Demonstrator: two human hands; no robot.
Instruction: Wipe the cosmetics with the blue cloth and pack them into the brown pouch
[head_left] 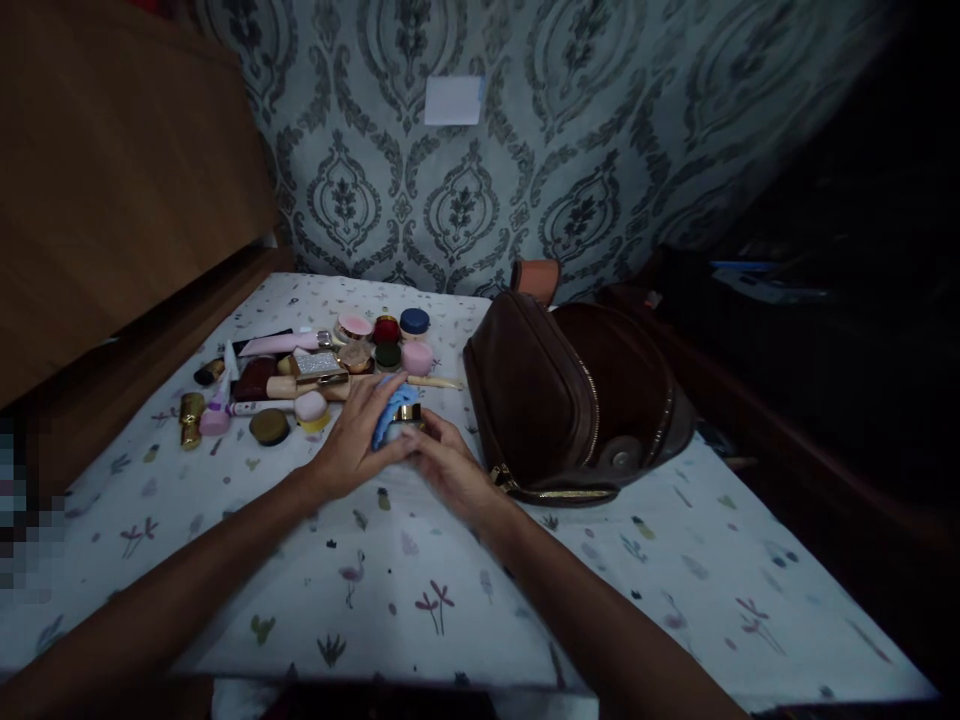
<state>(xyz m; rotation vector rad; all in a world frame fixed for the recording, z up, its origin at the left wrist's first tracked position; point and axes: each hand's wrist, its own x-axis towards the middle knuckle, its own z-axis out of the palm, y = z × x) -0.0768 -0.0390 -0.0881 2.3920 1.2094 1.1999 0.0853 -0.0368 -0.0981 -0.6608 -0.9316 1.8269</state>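
A small cosmetic jar with a shiny gold lid (409, 411) is between my two hands over the table. My left hand (346, 450) is closed around a blue cloth (384, 408), which is pressed against the side of the jar. From the other side, the fingers of my right hand (454, 468) grip the jar near its base, and part of the jar is hidden by them. Just beyond my hands lie a wooden stick-like handle (439, 382), a pink round jar (417, 358) and a dark green round pot (388, 357).
Several cosmetics crowd the left: a glittery compact (315, 366), gold bottle (191, 418), olive-lidded pot (269, 427) and blue-lidded jar (414, 321). A brown leather bag (532, 390) stands at right on the patterned tablecloth (390, 600). Patterned wall (465, 200) behind; wooden furniture (127, 170) left.
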